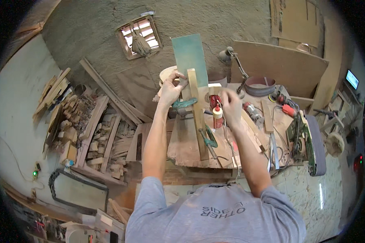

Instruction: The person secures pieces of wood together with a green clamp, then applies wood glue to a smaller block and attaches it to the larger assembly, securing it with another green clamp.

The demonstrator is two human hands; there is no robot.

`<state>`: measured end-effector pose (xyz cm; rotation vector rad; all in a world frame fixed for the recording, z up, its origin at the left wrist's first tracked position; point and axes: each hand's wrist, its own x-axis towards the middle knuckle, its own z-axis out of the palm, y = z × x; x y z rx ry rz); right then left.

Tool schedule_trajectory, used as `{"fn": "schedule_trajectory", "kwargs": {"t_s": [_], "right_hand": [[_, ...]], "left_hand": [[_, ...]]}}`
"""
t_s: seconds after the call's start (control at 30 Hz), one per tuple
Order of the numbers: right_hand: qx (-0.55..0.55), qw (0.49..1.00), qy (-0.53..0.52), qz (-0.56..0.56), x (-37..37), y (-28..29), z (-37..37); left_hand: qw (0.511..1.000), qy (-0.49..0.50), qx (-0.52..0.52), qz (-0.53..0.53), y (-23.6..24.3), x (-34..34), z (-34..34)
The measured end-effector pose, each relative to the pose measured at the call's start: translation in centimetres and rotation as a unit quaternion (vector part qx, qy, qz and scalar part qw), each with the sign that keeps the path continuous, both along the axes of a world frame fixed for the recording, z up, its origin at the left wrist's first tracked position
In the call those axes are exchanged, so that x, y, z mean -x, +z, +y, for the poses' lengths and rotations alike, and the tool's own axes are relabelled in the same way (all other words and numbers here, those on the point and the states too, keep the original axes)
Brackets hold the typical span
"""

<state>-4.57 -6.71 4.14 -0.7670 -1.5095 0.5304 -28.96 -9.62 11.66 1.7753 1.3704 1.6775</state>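
My left hand (171,90) is raised beside an upright wooden strip (192,85) in front of a teal sheet (189,50), its fingers bent together at a pale wooden piece (166,72); what they grip is unclear. Below it a green clamp (184,103) sits across the strip, and another green clamp (209,139) is lower down. My right hand (232,106) has curled fingers near a small pale block (214,87), a red object (214,100) and a glue bottle (217,118); whether it holds anything is hidden.
The cluttered bench (178,150) carries power tools (255,115), loose strips (267,115), a sanding belt ring (259,85) and a jointed lamp (240,67). A belt sander (312,146) is at the right end. Scrap wood (69,117) is piled at left. A large board (280,65) leans behind.
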Motion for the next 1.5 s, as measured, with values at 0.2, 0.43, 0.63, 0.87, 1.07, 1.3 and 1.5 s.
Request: {"fn": "schedule_trajectory", "kwargs": {"t_s": [0.2,0.43,0.63,0.87,1.07,1.3,1.5], "right_hand": [[0.006,0.980,0.138,-0.140,0.7,-3.8,-5.2],[-0.034,0.977,0.131,-0.162,1.3,1.8,-3.6],[-0.043,0.976,0.130,-0.169,1.2,6.4,-2.5],[-0.080,0.971,0.110,-0.196,0.8,7.2,-1.3],[-0.099,0.975,0.117,-0.164,0.8,7.0,-1.0],[-0.100,0.973,0.102,-0.182,0.2,7.8,-0.8],[-0.067,0.981,0.077,-0.164,-0.5,8.6,-0.2]], "left_hand": [[1.000,0.007,0.016,-0.014,-0.3,-0.7,0.0],[1.000,0.005,0.000,-0.013,-0.8,-0.8,-0.4],[1.000,0.004,-0.003,-0.019,-1.3,-0.3,-0.5],[1.000,0.005,-0.016,-0.019,-1.1,-0.7,-0.9],[1.000,0.009,-0.030,-0.003,-1.0,-0.8,-1.0],[0.999,0.010,0.038,-0.024,-0.6,-1.0,-2.0],[0.999,0.011,-0.031,-0.016,-0.6,-1.5,-2.5]]}}
